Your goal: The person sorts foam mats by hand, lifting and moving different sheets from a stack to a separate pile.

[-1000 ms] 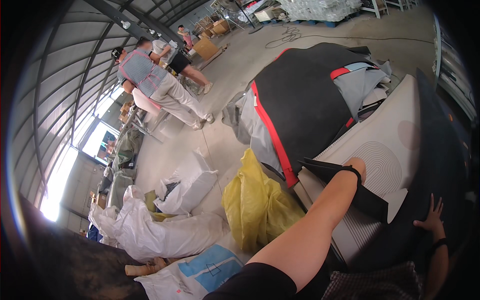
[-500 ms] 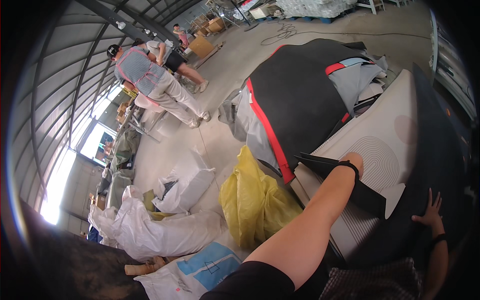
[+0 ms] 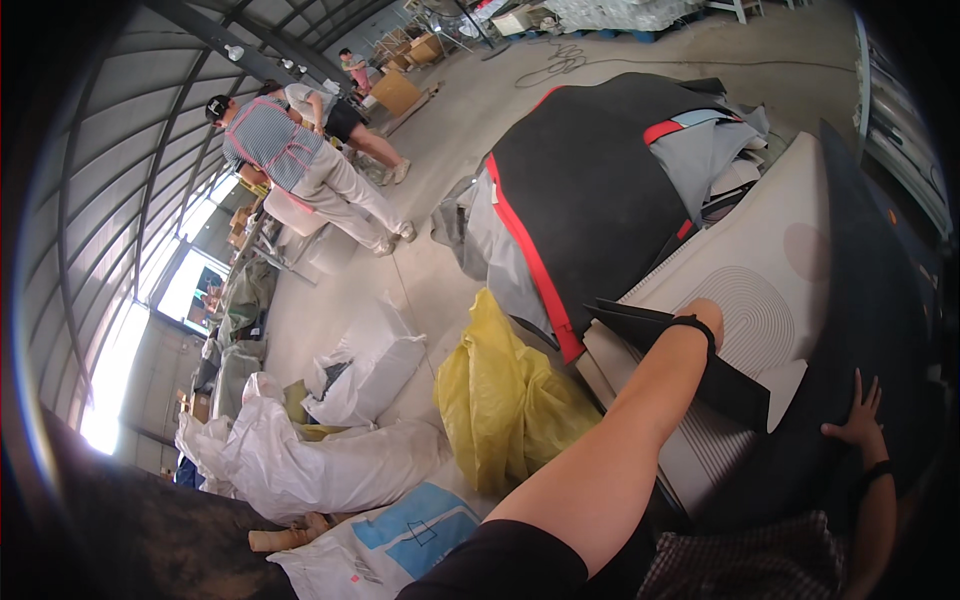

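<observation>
**Hand Position Relative to the Black Sheet**

The left hand is extended over the thin black wedge-shaped sheet piece, which lies on the white ribbed panel. Its fingers are hidden, so whether it is closed on the piece cannot be told. The piece's long axis runs from upper left to lower right, beneath the wrist. The right hand is laid flat, fingers spread, on the large dark curved sheet, just right of the piece's far end.

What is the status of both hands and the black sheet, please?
Left hand reaches over the black sheet on the white panel, grip hidden. Right hand flat, fingers spread, on the dark board. Nothing blocking.
</observation>
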### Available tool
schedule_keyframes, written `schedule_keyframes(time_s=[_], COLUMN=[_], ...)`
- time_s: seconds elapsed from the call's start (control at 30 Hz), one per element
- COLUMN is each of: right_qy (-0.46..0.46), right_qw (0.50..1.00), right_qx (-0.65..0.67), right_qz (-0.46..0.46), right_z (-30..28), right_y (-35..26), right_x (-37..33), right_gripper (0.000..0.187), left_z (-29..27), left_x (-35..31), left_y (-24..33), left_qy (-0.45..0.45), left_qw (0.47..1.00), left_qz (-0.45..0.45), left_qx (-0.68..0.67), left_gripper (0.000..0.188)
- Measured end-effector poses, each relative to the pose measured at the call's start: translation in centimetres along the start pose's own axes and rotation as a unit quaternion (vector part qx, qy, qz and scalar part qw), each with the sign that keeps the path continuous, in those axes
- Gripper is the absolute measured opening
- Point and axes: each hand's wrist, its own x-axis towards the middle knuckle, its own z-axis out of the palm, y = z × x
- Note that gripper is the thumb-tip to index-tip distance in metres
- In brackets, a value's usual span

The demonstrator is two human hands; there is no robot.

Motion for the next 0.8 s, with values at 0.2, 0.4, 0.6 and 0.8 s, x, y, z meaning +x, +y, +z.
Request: schedule_keyframes(time_s=[0.2, 0.4, 0.6, 0.8], right_qy=[-0.005, -0.009, 0.008, 0.005], right_qw=[1.0, 1.0, 1.0, 1.0], right_qx=[0.0, -0.007, -0.001, 0.013], right_qz=[-0.002, -0.006, -0.018, -0.028], right_z=[-0.1, 0.3, 0.4, -0.1], right_y=[-0.3, -0.2, 0.3, -0.9], right_x=[0.0, 0.4, 0.7, -0.3], right_gripper=[0.144, 0.144, 0.144, 0.144], left_z=[-0.2, -0.1, -0.2, 0.6], left_x=[1.7, 1.8, 2.3, -1.6], left_y=[-0.3, -0.3, -0.2, -1.2], left_qy=[-0.014, 0.025, 0.023, -0.016], left_qw=[1.0, 0.999, 0.999, 0.998], left_qz=[0.01, -0.019, -0.015, -0.047], left_qx=[0.0, -0.024, -0.029, -0.026], left_gripper=[0.041, 0.049, 0.046, 0.042])
